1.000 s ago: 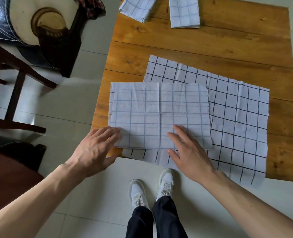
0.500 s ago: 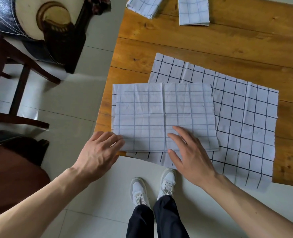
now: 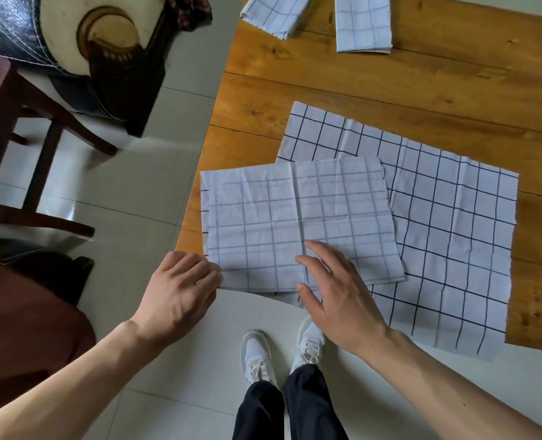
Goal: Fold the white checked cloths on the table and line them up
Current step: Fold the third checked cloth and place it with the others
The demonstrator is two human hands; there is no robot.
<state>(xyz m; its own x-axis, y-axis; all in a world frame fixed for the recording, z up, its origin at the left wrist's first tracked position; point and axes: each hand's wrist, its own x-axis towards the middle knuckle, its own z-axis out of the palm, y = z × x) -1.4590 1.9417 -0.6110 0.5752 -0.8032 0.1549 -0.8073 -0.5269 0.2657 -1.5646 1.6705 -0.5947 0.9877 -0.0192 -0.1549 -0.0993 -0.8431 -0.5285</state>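
A white checked cloth folded in half (image 3: 295, 217) lies at the near left corner of the wooden table (image 3: 390, 90). It partly covers a second checked cloth (image 3: 453, 233), spread flat, whose near edge hangs over the table edge. My left hand (image 3: 181, 293) has its fingers curled onto the near left corner of the half-folded cloth. My right hand (image 3: 336, 293) rests flat, fingers apart, on that cloth's near edge by the middle crease. Two narrow folded checked cloths (image 3: 276, 14) (image 3: 363, 23) lie side by side at the far edge.
A dark wooden chair (image 3: 15, 138) and a black leather seat (image 3: 73, 42) stand on the tiled floor left of the table. My white shoes (image 3: 282, 354) are right at the table's near edge. Bare wood shows between the spread cloth and the far folded cloths.
My left hand's fingers went from flat beside the cloth to curled onto its near left corner. My right hand stayed on the near edge. The view drifted slightly.
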